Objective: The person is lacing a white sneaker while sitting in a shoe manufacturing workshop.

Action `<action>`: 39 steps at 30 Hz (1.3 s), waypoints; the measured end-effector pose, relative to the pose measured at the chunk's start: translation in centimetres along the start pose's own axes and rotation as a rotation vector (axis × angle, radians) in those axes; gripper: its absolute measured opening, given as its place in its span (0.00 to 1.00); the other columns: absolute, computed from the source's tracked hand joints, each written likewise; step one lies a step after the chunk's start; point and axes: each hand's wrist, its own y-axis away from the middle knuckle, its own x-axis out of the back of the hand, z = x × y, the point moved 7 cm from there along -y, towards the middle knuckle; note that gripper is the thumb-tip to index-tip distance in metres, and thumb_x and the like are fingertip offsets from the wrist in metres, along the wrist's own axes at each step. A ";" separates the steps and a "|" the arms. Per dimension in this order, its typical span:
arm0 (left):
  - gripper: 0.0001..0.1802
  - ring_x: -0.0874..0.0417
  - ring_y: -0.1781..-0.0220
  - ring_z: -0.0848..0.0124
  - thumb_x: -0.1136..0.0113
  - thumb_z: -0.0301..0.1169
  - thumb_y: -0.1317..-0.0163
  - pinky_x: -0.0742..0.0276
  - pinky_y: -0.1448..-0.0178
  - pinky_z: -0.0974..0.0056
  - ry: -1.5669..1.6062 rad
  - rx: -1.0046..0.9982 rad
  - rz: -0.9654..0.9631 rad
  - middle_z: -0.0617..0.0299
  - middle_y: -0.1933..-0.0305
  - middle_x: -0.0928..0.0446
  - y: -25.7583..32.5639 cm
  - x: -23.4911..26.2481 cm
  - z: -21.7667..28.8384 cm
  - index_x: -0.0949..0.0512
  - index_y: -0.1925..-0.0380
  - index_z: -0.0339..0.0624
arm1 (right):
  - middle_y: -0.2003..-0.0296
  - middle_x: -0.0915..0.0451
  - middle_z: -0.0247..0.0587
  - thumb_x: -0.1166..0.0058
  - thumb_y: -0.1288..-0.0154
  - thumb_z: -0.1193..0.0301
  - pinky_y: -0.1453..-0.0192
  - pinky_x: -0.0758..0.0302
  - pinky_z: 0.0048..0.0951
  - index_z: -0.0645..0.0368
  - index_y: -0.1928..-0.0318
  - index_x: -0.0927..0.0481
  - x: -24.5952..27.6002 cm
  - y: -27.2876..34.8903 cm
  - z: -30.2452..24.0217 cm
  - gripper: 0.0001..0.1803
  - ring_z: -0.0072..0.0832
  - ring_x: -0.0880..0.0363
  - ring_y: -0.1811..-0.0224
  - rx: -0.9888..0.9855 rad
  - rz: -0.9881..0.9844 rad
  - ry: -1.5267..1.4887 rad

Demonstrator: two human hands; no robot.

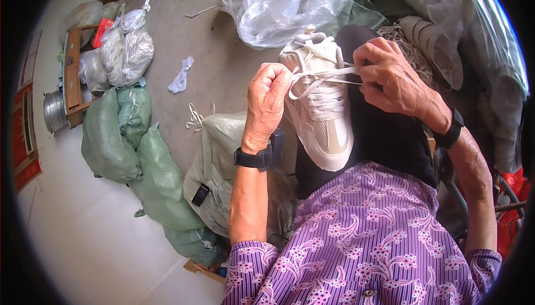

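A white and beige sneaker [321, 118] rests on my dark-trousered lap, its toe pointing toward me. White shoelaces [323, 74] cross over its upper part and stretch sideways between my hands. On the left of the shoe, my left hand [267, 100] is closed, pinching one lace between thumb and fingers. My right hand [394, 77], on the other side, has its fingers curled round the lace strands, pulled out to the right. Both hands are just above the shoe. Lower down, the laces run through the eyelets.
Clear plastic bags [284, 6] lie beyond the shoe. Loose laces [409, 48] and more shoes [432, 43] in plastic are at my right. Green sacks [161, 165] line the left, near a wooden drawer unit [72, 71]. A small black device [200, 194] lies on a pale sack [217, 154].
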 end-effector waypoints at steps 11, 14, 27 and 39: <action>0.11 0.33 0.68 0.81 0.47 0.36 0.31 0.34 0.60 0.73 0.040 0.013 -0.003 0.70 0.69 0.31 0.0 0.0 -0.2 0.25 0.64 0.38 | 0.62 0.26 0.41 0.48 0.51 0.70 0.47 0.35 0.36 0.62 0.77 0.23 0.2 -0.6 1.8 0.08 0.37 0.31 0.58 -0.137 -0.103 -0.298; 0.11 0.33 0.68 0.81 0.47 0.36 0.31 0.34 0.60 0.73 0.025 0.012 0.001 0.70 0.69 0.31 -0.2 0.1 -0.5 0.25 0.64 0.39 | 0.61 0.27 0.41 0.47 0.49 0.69 0.47 0.35 0.37 0.61 0.75 0.22 0.3 -0.7 1.9 0.08 0.36 0.30 0.57 -0.157 -0.088 -0.341; 0.10 0.30 0.69 0.81 0.46 0.34 0.31 0.31 0.61 0.73 -0.019 -0.010 0.022 0.70 0.69 0.28 -0.3 -0.1 -0.3 0.24 0.64 0.38 | 0.54 0.27 0.38 0.44 0.48 0.78 0.42 0.36 0.39 0.60 0.73 0.22 0.4 -1.4 -1.3 0.01 0.39 0.31 0.50 -0.017 -0.036 -0.092; 0.10 0.30 0.66 0.81 0.47 0.35 0.31 0.31 0.59 0.72 0.066 0.003 0.044 0.70 0.67 0.28 0.1 -0.1 -0.5 0.25 0.64 0.40 | 0.59 0.26 0.38 0.45 0.35 0.66 0.51 0.28 0.32 0.63 0.61 0.22 1.5 -2.8 2.7 0.11 0.32 0.24 0.55 -0.286 0.063 -0.543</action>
